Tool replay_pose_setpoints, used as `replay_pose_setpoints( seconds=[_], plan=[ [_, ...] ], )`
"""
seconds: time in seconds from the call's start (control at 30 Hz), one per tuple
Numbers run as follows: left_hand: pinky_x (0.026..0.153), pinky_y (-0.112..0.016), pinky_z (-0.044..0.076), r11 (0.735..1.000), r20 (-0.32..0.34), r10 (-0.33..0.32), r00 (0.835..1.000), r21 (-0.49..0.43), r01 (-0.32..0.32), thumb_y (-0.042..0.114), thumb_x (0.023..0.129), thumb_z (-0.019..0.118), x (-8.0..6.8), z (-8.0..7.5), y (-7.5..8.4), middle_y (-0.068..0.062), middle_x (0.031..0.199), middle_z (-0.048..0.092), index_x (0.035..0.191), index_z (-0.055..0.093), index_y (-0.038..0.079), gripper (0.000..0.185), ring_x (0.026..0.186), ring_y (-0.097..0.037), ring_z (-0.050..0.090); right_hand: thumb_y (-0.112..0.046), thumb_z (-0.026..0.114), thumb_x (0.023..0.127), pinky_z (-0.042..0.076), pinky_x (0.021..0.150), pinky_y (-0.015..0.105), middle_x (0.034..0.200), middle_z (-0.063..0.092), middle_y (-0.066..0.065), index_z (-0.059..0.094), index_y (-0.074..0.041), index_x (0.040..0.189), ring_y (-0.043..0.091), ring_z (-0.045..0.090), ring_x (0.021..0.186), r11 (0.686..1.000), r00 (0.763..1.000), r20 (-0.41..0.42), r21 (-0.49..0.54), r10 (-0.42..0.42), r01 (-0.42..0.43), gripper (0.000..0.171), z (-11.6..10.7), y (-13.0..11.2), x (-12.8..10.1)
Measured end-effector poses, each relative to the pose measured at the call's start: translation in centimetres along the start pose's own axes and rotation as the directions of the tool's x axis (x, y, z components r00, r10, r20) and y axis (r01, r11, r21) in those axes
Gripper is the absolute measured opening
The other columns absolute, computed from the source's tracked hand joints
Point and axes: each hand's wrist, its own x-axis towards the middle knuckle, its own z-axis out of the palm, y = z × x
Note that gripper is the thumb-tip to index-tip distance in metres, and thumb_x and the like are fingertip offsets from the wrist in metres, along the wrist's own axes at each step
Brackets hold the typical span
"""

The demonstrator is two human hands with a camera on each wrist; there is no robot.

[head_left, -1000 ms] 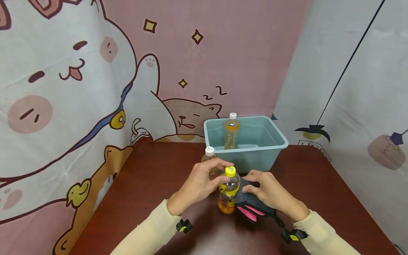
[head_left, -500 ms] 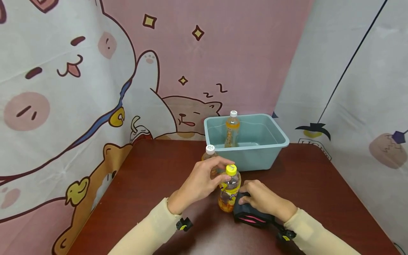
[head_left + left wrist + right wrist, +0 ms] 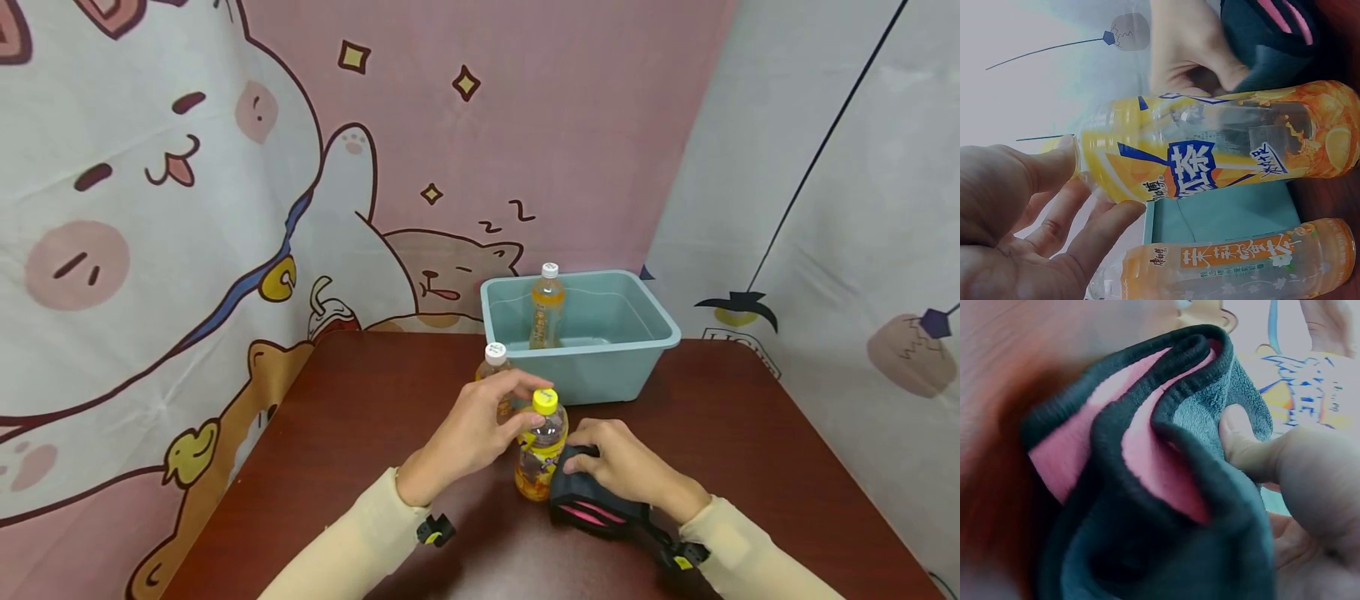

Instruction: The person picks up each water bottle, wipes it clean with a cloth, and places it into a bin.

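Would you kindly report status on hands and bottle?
Left hand grips bottle neck. Right hand presses cloth against it. Second bottle close behind.

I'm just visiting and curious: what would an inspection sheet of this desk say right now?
Surface: dark red table, bare wood around the work.
Job's things: yellow-capped bottle upright; dark cloth with pink lining beside it.
Clutter: white-capped bottle on the table; another bottle upright in the teal bin.
Hands: left hand grips the yellow-capped bottle near its neck; right hand pinches the cloth.
Cables: nothing seen.
Surroundings: cartoon cat curtain behind.
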Motion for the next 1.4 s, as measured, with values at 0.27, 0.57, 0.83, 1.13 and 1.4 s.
replay_pose_setpoints(
  seconds=[0.27, 0.57, 0.83, 1.13, 1.4],
  plan=[
    [0.103, -0.054, 0.07, 1.0, 0.001, -0.007, 1.0, -0.002, 0.007, 0.012, 0.104, 0.089, 0.0, 0.1, 0.0, -0.002, 0.125, 0.086, 0.145, 0.077, 0.017, 0.044, 0.118, -0.02, 0.082, -0.016, 0.09, 0.103, 0.056, 0.073, 0.023, 0.106, 0.079, -0.01, 0.089, -0.012, 0.13, -0.002, 0.063, 0.085, 1.0, 0.997, -0.08, 0.022, -0.003, 0.004, 0.027, -2.1, -1.6, -0.2],
    [0.097, -0.047, 0.071, 1.0, 0.007, -0.015, 1.0, 0.005, 0.015, 0.013, 0.103, 0.09, 0.0, 0.0, 0.1, -0.001, 0.125, 0.087, 0.145, 0.077, 0.02, 0.044, 0.116, -0.017, 0.081, -0.013, 0.092, 0.102, 0.053, 0.065, 0.023, 0.101, 0.076, -0.013, 0.088, -0.007, 0.13, -0.002, 0.057, 0.077, 0.998, 0.977, -0.206, 0.0, -0.061, 0.062, 0.029, -4.4, -3.4, -0.1],
    [0.09, -0.039, 0.069, 0.999, 0.004, -0.025, 1.0, 0.021, 0.025, 0.015, 0.102, 0.092, 0.0, 0.0, 0.0, 0.001, 0.121, 0.086, 0.145, 0.078, 0.022, 0.045, 0.114, -0.016, 0.08, -0.011, 0.095, 0.098, 0.053, 0.065, 0.022, 0.105, 0.078, -0.011, 0.089, -0.016, 0.132, 0.002, 0.063, 0.081, 0.989, 0.933, -0.333, 0.016, -0.133, 0.147, 0.034, -4.9, -4.8, 0.4],
    [0.088, -0.034, 0.068, 0.999, 0.003, -0.024, 1.0, 0.023, 0.024, 0.016, 0.103, 0.091, 0.0, 0.0, 0.0, 0.001, 0.121, 0.086, 0.145, 0.078, 0.021, 0.045, 0.112, -0.015, 0.08, -0.007, 0.096, 0.096, 0.054, 0.068, 0.02, 0.107, 0.076, -0.011, 0.09, -0.013, 0.128, -0.001, 0.064, 0.085, 0.985, 0.925, -0.337, -0.046, -0.174, 0.168, 0.034, -4.6, -5.1, 0.5],
    [0.089, -0.044, 0.07, 0.999, 0.005, -0.038, 0.999, 0.013, 0.038, 0.016, 0.103, 0.091, -0.1, 0.0, 0.2, 0.0, 0.121, 0.087, 0.145, 0.078, 0.022, 0.045, 0.113, -0.016, 0.079, -0.006, 0.096, 0.095, 0.054, 0.064, 0.021, 0.104, 0.076, -0.011, 0.091, -0.013, 0.125, -0.001, 0.061, 0.081, 0.988, 0.936, -0.317, -0.044, -0.152, 0.145, 0.031, -4.7, -5.1, 0.3]
  ],
)
